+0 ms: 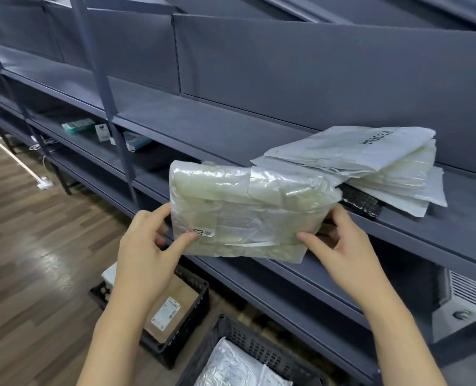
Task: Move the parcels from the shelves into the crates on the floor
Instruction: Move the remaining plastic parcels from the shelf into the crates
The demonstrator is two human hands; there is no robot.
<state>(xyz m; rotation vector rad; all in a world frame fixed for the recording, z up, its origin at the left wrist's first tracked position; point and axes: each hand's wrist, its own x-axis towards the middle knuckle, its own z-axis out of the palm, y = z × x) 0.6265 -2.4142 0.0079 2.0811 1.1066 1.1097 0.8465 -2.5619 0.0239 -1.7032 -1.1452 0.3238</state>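
Note:
A flat parcel [248, 210] wrapped in clear plastic, with a small white code label, is held upright in front of the grey shelf [398, 227]. My left hand [150, 246] pinches its left edge, thumb on the front. My right hand [340, 243] grips its right lower edge. Behind it, several white plastic mailers [370, 165] lie stacked on the shelf. Below my hands stand two black crates on the floor: one [192, 307] holds a brown cardboard box with a label, the nearer one [262, 344] holds white bagged parcels.
Long grey shelving runs from upper left to lower right. Small teal and white packets [83, 126] lie on a lower shelf at the left. A grey vented device [465, 302] sits under the shelf at the right. Wood-pattern floor with a white line spreads to the left.

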